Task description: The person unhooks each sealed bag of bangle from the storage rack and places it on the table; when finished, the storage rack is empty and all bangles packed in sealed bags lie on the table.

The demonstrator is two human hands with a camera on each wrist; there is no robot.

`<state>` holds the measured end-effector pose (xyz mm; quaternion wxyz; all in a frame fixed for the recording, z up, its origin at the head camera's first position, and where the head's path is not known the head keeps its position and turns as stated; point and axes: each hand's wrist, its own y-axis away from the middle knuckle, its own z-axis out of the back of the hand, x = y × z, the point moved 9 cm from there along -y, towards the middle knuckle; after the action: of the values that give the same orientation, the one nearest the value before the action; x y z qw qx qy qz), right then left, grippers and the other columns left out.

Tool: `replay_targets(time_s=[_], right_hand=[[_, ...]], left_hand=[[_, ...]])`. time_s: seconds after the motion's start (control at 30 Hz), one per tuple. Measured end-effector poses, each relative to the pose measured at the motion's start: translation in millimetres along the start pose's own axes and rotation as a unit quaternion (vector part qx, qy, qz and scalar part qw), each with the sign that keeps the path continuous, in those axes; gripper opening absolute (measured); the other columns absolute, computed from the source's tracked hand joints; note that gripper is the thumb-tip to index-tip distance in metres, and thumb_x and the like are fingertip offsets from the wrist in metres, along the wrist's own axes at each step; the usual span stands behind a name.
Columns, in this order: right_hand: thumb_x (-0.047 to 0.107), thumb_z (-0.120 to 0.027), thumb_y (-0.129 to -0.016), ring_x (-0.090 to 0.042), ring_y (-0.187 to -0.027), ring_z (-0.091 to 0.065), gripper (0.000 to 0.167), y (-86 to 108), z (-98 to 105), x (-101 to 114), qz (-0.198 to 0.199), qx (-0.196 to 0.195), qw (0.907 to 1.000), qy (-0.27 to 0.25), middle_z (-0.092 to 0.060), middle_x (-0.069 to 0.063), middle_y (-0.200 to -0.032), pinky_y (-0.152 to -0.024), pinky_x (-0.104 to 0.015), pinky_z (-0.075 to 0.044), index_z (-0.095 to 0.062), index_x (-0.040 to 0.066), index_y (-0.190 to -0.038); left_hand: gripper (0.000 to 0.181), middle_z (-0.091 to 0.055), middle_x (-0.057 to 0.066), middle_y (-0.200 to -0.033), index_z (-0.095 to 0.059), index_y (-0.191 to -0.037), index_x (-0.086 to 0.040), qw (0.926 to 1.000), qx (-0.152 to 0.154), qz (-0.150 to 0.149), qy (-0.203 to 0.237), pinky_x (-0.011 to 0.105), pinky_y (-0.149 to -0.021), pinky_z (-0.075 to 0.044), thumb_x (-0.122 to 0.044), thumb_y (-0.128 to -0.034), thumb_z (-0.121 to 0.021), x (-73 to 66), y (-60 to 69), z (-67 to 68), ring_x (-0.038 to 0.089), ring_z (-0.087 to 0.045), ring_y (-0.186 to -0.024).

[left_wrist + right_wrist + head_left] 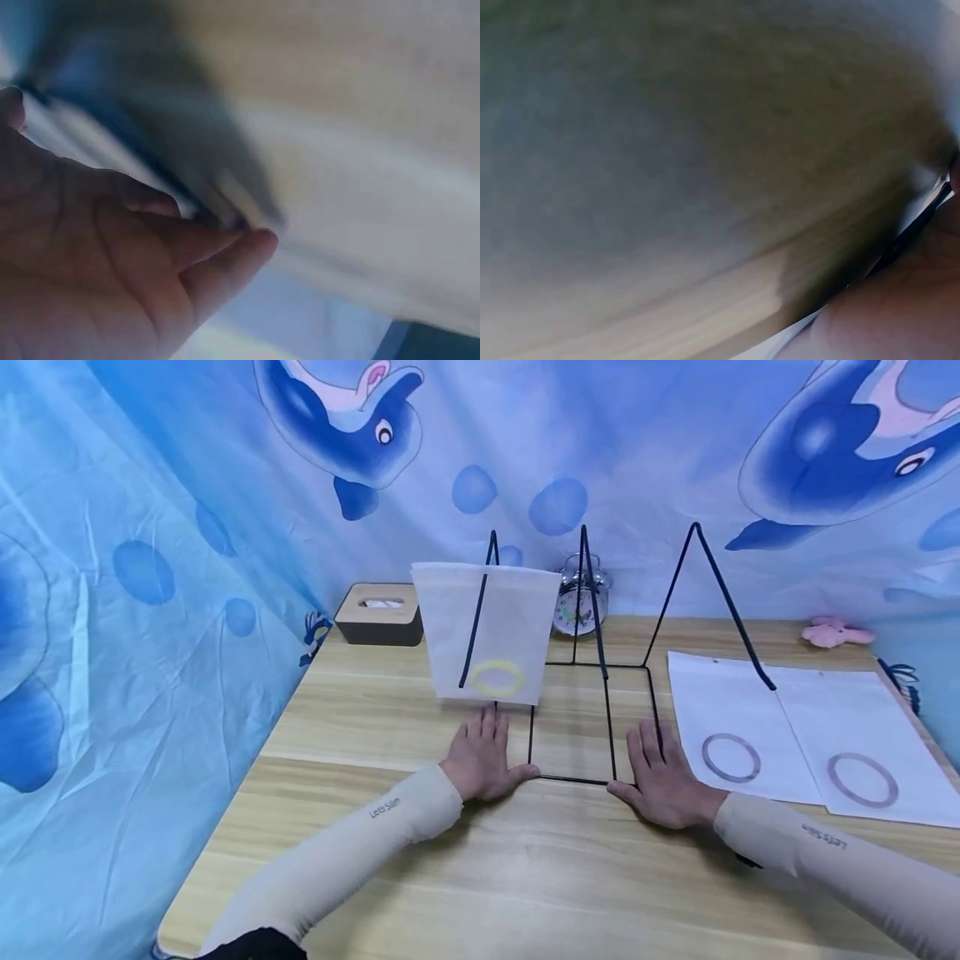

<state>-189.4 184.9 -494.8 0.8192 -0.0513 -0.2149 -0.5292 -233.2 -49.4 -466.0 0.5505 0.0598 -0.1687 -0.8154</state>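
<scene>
My left hand (486, 758) and right hand (663, 782), fingers straight, thumbs spread, flank the front of the black wire rack (595, 602).

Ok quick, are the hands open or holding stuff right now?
Left hand: open, thumb by the black rack, holding nothing.
Right hand: open, at the rack too, holding nothing.

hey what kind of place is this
Probably an indoor table setup, perhaps at home or staged; the room beyond is hidden. A cartoon-print curtain hangs behind a wooden table, which holds an alarm clock.
</scene>
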Motion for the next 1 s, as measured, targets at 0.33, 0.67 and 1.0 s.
replay_targets(time_s=[0.33,0.67,1.0], right_hand=[[0.049,-0.049,-0.103,-0.058,-0.14,0.02,0.092,2.5,1.4,3.8,0.012,0.001,0.9999,0.005,0.01,-0.041,-0.156,-0.111,-0.066,0.008,-0.009,-0.019,-0.151],[0.068,-0.035,-0.1,-0.051,-0.138,0.033,0.104,-1.4,-2.8,-0.1,-0.018,0.053,0.9981,-0.028,0.022,-0.035,-0.157,-0.11,-0.062,0.017,0.001,-0.015,-0.153],[0.056,-0.045,-0.102,-0.057,-0.137,0.028,0.098,-0.2,5.2,5.9,-0.001,0.014,0.9975,-0.069,0.017,-0.039,-0.156,-0.109,-0.065,0.017,-0.003,-0.017,-0.153]], left_hand=[[0.039,-0.057,-0.002,-0.064,-0.069,-0.083,-0.015,0.9298,-0.237,-0.03,0.28,0.034,-0.049,-0.041,-0.042,-0.1035,-0.05,45.2,85.4,133.6,0.016,-0.053,-0.054],[0.041,-0.054,0.015,-0.129,-0.049,-0.136,0.0,0.8312,-0.376,0.018,0.409,0.045,-0.097,-0.047,-0.026,-0.105,-0.054,132.0,82.4,187.0,0.029,-0.057,-0.117],[0.033,-0.057,0.012,-0.121,-0.057,-0.122,-0.003,0.7925,-0.441,0.026,0.42,0.04,-0.08,-0.053,-0.026,-0.1006,-0.064,126.3,82.5,203.4,0.024,-0.06,-0.102]])
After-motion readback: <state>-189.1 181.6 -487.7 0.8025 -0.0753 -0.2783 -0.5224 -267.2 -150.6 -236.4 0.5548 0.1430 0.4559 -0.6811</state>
